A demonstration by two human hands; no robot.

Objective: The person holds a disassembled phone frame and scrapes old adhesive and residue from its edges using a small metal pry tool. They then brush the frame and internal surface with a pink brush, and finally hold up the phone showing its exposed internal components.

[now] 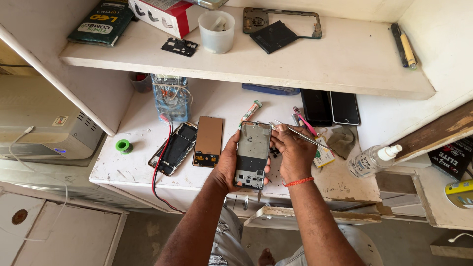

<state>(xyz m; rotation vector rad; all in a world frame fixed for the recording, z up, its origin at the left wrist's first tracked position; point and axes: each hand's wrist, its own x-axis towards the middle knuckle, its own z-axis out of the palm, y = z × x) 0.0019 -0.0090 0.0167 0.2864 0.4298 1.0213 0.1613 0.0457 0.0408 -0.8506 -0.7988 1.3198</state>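
We are gripping the stripped grey phone frame (252, 155) in our left hand (227, 165) above the white worktop's (148, 135) front edge; our right hand (294, 152) is pinching thin metal tweezers (295, 132) at its top, with 2 opened phones lying unassembled beside.

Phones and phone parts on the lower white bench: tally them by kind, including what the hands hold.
Phone frame held in the left hand: 1
Opened phone with red wires: 1
Brown back panel: 1
Dark intact phones lying side by side: 2
Total: 5
The right hand holds tweezers.
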